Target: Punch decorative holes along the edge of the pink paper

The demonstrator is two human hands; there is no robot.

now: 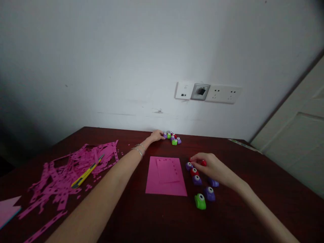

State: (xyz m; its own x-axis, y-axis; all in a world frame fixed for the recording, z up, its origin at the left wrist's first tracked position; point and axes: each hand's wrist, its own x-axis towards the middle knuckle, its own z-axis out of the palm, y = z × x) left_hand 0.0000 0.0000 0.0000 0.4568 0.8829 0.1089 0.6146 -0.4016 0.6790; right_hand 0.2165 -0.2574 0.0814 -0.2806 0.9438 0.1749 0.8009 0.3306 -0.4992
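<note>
My left hand (157,135) reaches to the back of the table, its fingers closed around a purple craft punch (165,135) at the left end of a cluster. Several green, purple and red punches make up that cluster, with a green punch (174,142) at its front. On the right, my right hand (211,166) has its fingers closed on a red craft punch (204,163), partly hidden by them. A purple punch (189,166), a red punch (194,172) and another purple punch (196,180) stand just below it. Nearer me are a purple punch (209,193) and a green punch (200,201).
Pink paper sheets (165,187), the smaller one on top, lie mid-table. Punched pink paper scraps (63,175) cover the left side, with a yellow utility knife (86,175) on them. Folded paper (8,211) sits at far left. The wall holds sockets (222,93).
</note>
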